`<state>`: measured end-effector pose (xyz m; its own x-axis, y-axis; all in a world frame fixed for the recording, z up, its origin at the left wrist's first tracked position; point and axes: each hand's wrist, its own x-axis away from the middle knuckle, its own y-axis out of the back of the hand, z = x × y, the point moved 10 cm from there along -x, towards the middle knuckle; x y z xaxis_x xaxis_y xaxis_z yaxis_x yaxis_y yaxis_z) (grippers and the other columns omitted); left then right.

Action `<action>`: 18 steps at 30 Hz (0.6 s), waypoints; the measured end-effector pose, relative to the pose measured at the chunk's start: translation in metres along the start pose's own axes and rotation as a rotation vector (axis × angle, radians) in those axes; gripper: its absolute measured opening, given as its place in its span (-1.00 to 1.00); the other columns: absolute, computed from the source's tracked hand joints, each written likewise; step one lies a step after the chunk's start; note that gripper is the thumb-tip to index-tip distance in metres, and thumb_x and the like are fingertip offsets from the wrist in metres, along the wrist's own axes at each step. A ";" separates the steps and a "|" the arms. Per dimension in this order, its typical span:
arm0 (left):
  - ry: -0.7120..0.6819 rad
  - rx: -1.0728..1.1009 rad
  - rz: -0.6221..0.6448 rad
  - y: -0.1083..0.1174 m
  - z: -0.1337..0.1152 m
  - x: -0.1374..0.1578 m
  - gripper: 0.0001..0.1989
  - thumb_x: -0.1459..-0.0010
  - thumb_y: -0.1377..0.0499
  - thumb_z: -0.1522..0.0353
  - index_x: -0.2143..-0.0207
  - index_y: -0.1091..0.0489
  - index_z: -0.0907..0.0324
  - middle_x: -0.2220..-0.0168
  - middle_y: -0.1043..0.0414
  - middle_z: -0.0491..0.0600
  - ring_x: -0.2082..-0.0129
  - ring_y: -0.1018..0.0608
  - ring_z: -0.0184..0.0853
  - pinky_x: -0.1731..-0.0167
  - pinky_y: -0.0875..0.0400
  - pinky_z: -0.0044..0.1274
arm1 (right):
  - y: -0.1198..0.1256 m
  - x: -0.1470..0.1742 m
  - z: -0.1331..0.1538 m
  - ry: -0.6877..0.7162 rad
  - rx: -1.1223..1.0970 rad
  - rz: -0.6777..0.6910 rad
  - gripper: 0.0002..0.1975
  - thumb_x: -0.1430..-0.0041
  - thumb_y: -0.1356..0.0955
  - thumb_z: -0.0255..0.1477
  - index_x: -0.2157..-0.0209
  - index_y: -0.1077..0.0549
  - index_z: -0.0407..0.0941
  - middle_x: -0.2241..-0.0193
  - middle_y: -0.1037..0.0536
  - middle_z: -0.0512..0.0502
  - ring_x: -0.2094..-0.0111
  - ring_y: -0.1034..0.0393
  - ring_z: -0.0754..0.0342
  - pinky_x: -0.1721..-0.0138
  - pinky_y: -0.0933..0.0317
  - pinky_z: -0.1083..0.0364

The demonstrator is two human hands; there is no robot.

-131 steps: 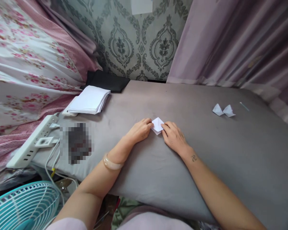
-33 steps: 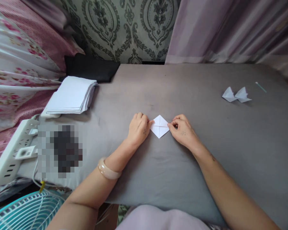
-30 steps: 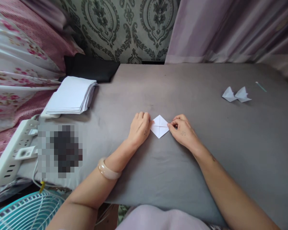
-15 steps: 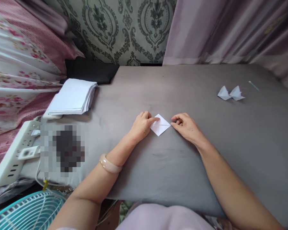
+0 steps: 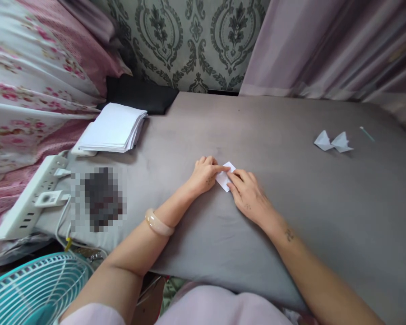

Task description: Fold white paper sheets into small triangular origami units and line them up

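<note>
A small diamond of folded white paper (image 5: pixel 223 181) is laid flat on the grey cloth (image 5: pixel 196 230), between the 2 hands. By the half-curled left hand (image 5: pixel 203 175), 1 finger is stretched across it; whether its left corner is pinched underneath cannot be told. The right hand (image 5: pixel 250 195) is loosely open, its fingertips rested on the paper's right side. Well apart, 2 pointed paper shapes (image 5: pixel 340 143) are seen.

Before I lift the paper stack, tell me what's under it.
Under the paper stack, part of a white object shows past its left and near edges. The rest is covered, so what the object is, and whether anything else lies beneath, can't be seen.
</note>
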<state>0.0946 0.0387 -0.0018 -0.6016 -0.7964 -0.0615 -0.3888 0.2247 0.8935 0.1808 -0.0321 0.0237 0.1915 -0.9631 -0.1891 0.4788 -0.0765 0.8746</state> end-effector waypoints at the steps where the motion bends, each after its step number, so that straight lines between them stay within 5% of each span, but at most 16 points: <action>1: 0.004 0.007 0.004 0.001 0.000 0.000 -0.55 -0.26 0.05 0.46 -0.03 -0.45 -0.13 0.19 -0.32 0.04 0.19 -0.31 -0.22 0.10 -0.21 -0.34 | -0.001 0.001 0.002 0.004 0.048 0.016 -0.61 -0.32 -0.17 -0.37 -0.11 -0.38 -0.07 0.03 -0.43 -0.24 0.07 -0.29 -0.14 0.07 -0.27 -0.11; 4: 0.051 0.117 -0.014 0.009 0.008 -0.001 -0.55 -0.21 0.04 0.52 0.04 -0.51 -0.05 0.20 -0.35 0.03 0.19 -0.35 -0.25 0.08 -0.25 -0.35 | -0.003 0.001 0.006 0.005 0.153 0.039 -0.59 -0.31 -0.18 -0.36 -0.13 -0.38 -0.10 0.03 -0.43 -0.28 0.09 -0.28 -0.16 0.11 -0.29 -0.12; 10: 0.443 0.329 -0.195 0.040 0.048 0.020 -0.78 -0.05 -0.13 0.45 0.30 -0.56 0.16 0.28 -0.36 0.01 0.22 -0.41 -0.26 0.11 -0.34 -0.39 | -0.003 -0.003 0.001 -0.009 0.130 0.044 -0.62 -0.32 -0.17 -0.34 -0.09 -0.41 -0.07 0.03 -0.42 -0.24 0.10 -0.29 -0.14 0.16 -0.30 -0.10; 18: 0.422 0.188 -0.078 0.026 0.033 0.024 -0.84 -0.09 -0.23 0.27 0.33 -0.55 0.14 0.21 -0.43 0.04 0.09 -0.39 -0.14 0.01 -0.25 -0.27 | -0.003 -0.008 -0.006 -0.042 0.075 0.051 -0.64 -0.32 -0.17 -0.36 -0.06 -0.42 -0.10 0.03 -0.41 -0.24 0.06 -0.28 -0.14 0.10 -0.28 -0.09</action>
<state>0.0469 0.0440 0.0048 -0.2442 -0.9650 0.0960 -0.5650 0.2220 0.7947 0.1828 -0.0231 0.0203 0.1775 -0.9761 -0.1258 0.4030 -0.0445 0.9141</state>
